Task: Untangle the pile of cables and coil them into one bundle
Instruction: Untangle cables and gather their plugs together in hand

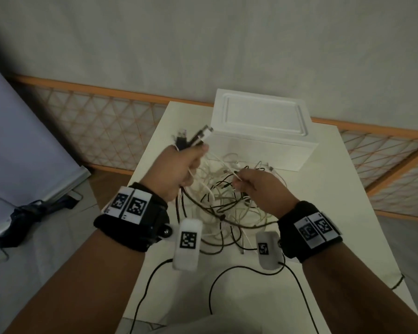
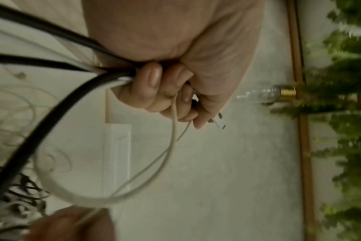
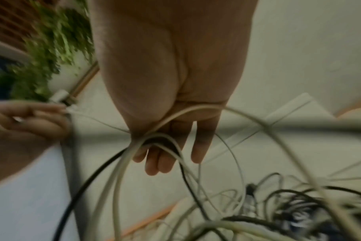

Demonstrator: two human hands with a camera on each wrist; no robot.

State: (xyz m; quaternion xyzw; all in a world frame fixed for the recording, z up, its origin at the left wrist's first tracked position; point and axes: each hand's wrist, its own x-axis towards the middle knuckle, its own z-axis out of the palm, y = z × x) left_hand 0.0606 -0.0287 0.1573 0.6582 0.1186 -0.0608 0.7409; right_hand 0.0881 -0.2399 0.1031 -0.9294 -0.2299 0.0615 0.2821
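Note:
A tangled pile of white and black cables [image 1: 227, 208] lies on the white table [image 1: 323, 213]. My left hand [image 1: 191, 160] is raised over the pile's left side and grips several cable ends in a fist, their plugs [image 1: 193, 137] sticking out above it. In the left wrist view the left hand [image 2: 169, 97] has curled fingers around black and white cables, and a white plug [image 2: 220, 122] pokes out past the thumb. My right hand [image 1: 241, 182] pinches a white cable [image 1: 223, 165] running to the left hand. In the right wrist view white and black strands [image 3: 155, 140] cross the right hand's fingers [image 3: 165, 159].
A white box [image 1: 258, 131] stands just behind the pile, against the wall. Black leads [image 1: 215, 280] from the wrist cameras trail over the table's near part. An orange lattice railing [image 1: 101, 126] runs behind the table; its left edge drops to the floor.

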